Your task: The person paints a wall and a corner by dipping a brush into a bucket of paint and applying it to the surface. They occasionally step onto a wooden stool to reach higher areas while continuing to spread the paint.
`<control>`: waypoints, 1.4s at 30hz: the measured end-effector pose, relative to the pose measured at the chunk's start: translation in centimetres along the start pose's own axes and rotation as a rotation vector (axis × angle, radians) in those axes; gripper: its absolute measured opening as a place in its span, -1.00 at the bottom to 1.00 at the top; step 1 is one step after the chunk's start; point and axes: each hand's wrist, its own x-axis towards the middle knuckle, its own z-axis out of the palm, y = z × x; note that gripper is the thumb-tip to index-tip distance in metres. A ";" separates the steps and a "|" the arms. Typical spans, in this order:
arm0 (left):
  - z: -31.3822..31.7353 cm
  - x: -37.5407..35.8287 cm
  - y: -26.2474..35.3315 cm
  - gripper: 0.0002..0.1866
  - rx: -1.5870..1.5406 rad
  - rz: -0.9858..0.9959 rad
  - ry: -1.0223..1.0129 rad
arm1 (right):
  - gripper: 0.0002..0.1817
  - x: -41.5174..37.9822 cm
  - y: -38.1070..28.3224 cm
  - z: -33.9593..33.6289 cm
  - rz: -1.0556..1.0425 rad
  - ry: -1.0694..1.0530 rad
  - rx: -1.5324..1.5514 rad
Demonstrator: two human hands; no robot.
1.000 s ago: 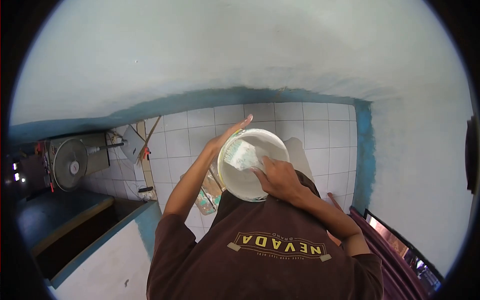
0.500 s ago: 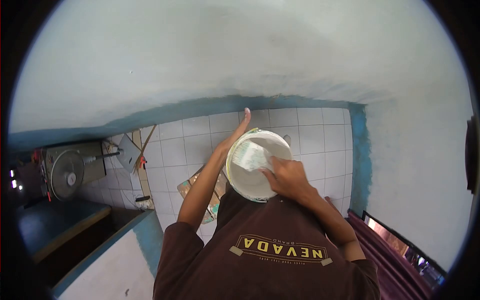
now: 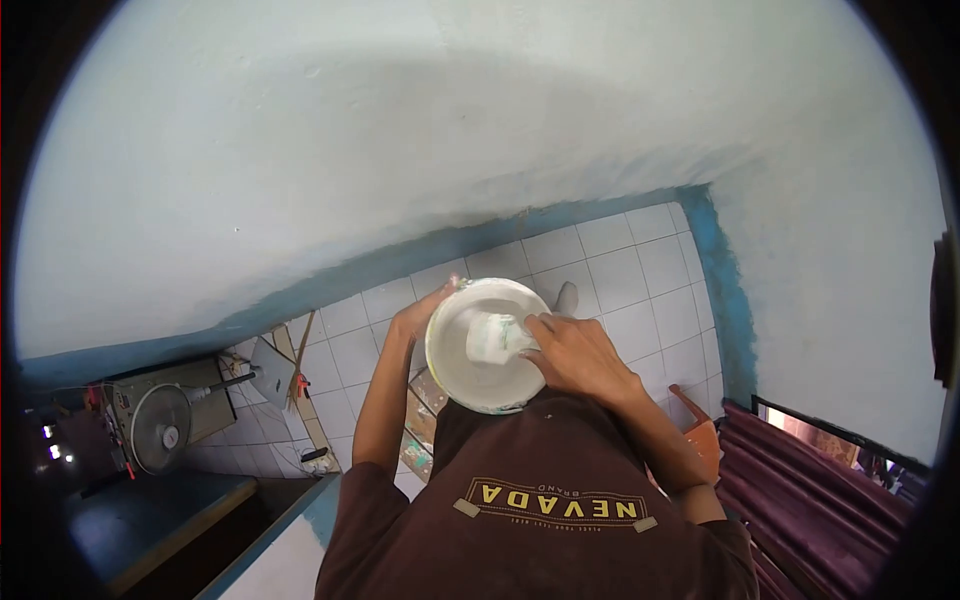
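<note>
A white paint bucket (image 3: 453,345) sits close against the front of my dark brown shirt, its open top facing up. My left hand (image 3: 428,308) grips its left side, fingertips near the far rim, the rest of the fingers hidden along the bucket wall. Wrapped round the handle of a wide paintbrush (image 3: 490,340) is my right hand (image 3: 582,355), reaching over the bucket's right rim. White paint coats the bristles, which are down inside the bucket.
In front stands a pale wall (image 3: 450,130) with a blue band (image 3: 400,265) along its base. A paint-stained wooden board (image 3: 422,395) lies on the tiled floor (image 3: 620,270). To the left is a fan (image 3: 160,428); a purple curtain (image 3: 790,480) hangs at the right.
My left hand has gone from stretched out beside the bucket to curled against its side. The brush has moved lower and nearer the bucket's middle. The view has turned slightly.
</note>
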 end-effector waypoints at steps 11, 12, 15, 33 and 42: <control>3.6 0.4 0.8 -0.56 -0.066 0.067 0.133 | -0.54 1.0 0.7 6.3 -0.213 0.245 0.193; 3.8 0.2 1.0 -0.55 -0.089 0.055 0.152 | -0.54 1.0 0.8 6.1 -0.217 0.233 0.198; 2.9 -0.5 0.5 -0.35 -0.055 -0.021 0.126 | -0.58 1.5 0.7 4.0 -0.123 0.016 0.192; -1.1 -14.5 -1.5 -0.24 0.030 -0.354 0.292 | -0.77 -4.2 4.9 3.8 0.378 0.105 1.306; 1.7 -5.1 -10.4 -0.33 -0.208 -0.213 0.473 | -0.74 2.1 21.7 10.5 0.566 0.188 1.171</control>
